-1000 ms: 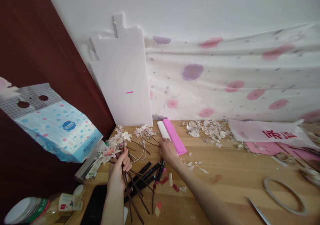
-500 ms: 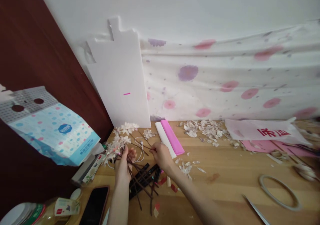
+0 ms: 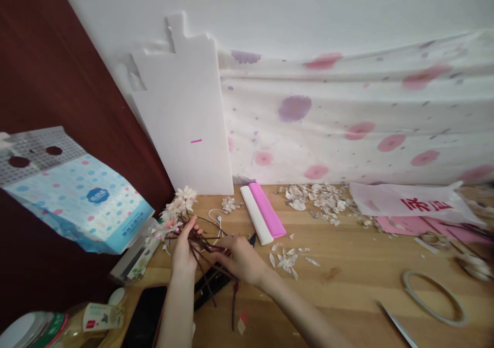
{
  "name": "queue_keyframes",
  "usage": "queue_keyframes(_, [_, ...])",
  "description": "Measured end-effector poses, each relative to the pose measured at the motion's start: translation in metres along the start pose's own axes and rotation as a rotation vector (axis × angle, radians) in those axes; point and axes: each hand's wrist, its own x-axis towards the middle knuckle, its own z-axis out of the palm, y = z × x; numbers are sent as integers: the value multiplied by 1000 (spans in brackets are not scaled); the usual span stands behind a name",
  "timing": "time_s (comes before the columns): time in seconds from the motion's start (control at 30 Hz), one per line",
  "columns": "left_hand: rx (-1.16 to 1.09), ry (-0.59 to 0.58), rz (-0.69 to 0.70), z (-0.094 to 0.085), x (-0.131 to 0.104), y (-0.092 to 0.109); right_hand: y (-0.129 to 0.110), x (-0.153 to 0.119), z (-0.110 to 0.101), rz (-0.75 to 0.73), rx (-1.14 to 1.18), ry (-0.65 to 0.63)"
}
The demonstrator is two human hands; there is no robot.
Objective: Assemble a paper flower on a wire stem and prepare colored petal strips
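A bunch of dark brown stems (image 3: 204, 276) with pale, cream and pinkish flowers (image 3: 175, 210) lies across my hands at the left of the table. My left hand (image 3: 186, 245) is wrapped round the stems just below the flower heads. Further down the bunch, my right hand (image 3: 241, 258) has its fingers closed on the stems, whose lower ends fan out toward me. Black pens or tools (image 3: 210, 286) lie partly hidden beneath the stems. A single pale flower (image 3: 230, 204) rests on the table behind my hands.
White and pink paper rolls (image 3: 267, 211) lie behind my right hand. Petal scraps (image 3: 287, 259), a tape ring (image 3: 434, 296) and a blade (image 3: 395, 325) are to the right. On the left are a phone (image 3: 144, 317), a jar (image 3: 29, 330) and a blue bag (image 3: 96, 198).
My right hand has moved down and slightly left onto the stems. The flower heads have shifted left in my left hand, and the view has tilted slightly.
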Motion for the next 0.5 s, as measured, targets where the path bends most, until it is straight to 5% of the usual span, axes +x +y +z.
queue_keyframes(0.17, [28,62,184,28,34,-14,19,12,-14,86,140,158])
queue_keyframes(0.33, [119,97,212,56,83,-37,46,6,-29,169,136,198])
queue_keyframes(0.5, [200,229,203,44,131,-31,66,-6,-40,255,45,204])
